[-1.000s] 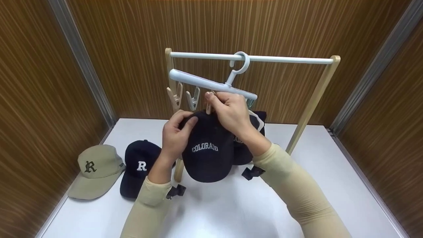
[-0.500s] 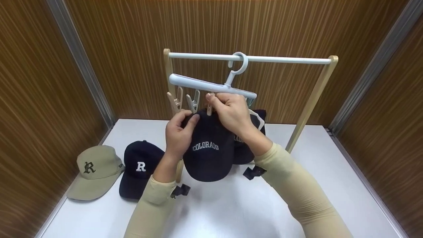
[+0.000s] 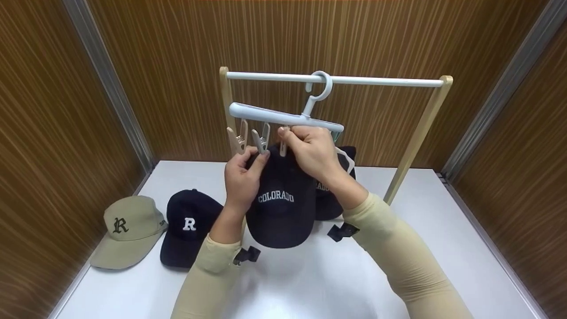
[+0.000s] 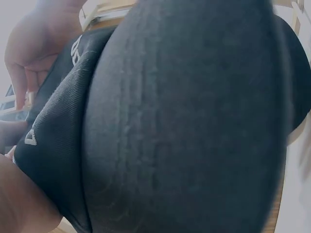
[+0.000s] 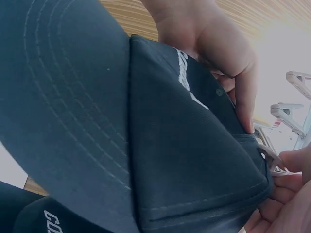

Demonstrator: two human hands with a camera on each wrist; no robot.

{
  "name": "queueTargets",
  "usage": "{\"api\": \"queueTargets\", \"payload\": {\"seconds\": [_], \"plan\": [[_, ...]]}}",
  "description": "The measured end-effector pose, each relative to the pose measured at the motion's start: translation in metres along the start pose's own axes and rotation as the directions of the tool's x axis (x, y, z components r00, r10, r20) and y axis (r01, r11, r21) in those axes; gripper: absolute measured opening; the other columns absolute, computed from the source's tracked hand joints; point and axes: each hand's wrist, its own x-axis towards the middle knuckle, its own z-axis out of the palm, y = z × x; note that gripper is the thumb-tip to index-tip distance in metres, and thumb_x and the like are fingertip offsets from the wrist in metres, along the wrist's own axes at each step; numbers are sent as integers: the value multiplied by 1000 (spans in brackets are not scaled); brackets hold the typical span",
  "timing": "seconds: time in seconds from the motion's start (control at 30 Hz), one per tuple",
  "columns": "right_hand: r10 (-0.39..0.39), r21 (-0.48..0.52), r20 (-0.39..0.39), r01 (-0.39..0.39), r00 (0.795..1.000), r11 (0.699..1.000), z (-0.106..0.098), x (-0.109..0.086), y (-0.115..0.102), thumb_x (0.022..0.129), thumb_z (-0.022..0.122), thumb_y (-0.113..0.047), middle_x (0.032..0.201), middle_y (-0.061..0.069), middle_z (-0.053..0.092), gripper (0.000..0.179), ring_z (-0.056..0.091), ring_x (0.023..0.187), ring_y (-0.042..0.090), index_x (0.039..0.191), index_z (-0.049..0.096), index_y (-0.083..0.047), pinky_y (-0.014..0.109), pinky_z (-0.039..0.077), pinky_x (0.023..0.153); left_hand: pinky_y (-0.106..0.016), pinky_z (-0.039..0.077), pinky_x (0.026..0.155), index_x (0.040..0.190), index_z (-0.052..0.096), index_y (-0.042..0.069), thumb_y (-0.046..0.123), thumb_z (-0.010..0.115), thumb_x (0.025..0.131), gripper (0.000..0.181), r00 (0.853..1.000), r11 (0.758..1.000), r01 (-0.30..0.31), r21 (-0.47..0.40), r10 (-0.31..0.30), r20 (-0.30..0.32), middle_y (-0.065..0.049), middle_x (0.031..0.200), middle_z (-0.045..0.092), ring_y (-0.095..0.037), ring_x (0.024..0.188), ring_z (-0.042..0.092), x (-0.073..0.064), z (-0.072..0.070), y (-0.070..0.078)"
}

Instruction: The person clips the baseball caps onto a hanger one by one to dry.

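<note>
In the head view my left hand [image 3: 241, 184] pinches the left side of a dark baseball cap [image 3: 281, 226] near its top, thumb on the front. White COLORADO lettering faces me and the brim points down. My right hand [image 3: 316, 148] pinches a beige clip [image 3: 283, 148] under a pale blue hanger [image 3: 270, 116]; the clip's lower end overlaps the cap's top. The right wrist view shows the clip [image 5: 270, 159] at the cap's edge, between thumb and fingers. In the left wrist view the brim [image 4: 184, 116] fills most of the picture.
Another dark COLORADO cap [image 3: 327, 208] hangs behind on the right. Two free clips, one beige [image 3: 238, 139] and one grey [image 3: 262, 141], hang at the left. The hanger hooks over the white rack bar [image 3: 385, 81]. A khaki cap [image 3: 128, 221] and a navy cap [image 3: 188, 241] lie on the white table.
My left hand has shifted slightly right and down along the cap. The hanger's left end has dipped, and its clips have dropped a little. Right hand still pinches the clip.
</note>
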Motion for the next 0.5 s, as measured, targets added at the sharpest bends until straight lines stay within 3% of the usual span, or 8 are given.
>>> {"api": "queueTargets", "payload": {"seconds": [0.3,0.5], "plan": [[5,12,15,-5,1000,1000,-2,-3,1,108,73,-30,61,-12,52,43,45,61,11,71,74,-8,28,32,57,-28,50,77,103,78,-7,6,77,103,13,999,998,16,-65,-18,-40,-2,89,71,-16,83,60,-2,6,4],[-17,46,33,16,999,999,-4,-5,1,109,73,-30,63,-5,63,42,50,61,11,73,75,-8,27,35,59,-28,49,77,106,80,-6,6,76,104,12,998,996,42,-79,-45,-41,-1,88,70,-17,83,59,-2,6,6]]}}
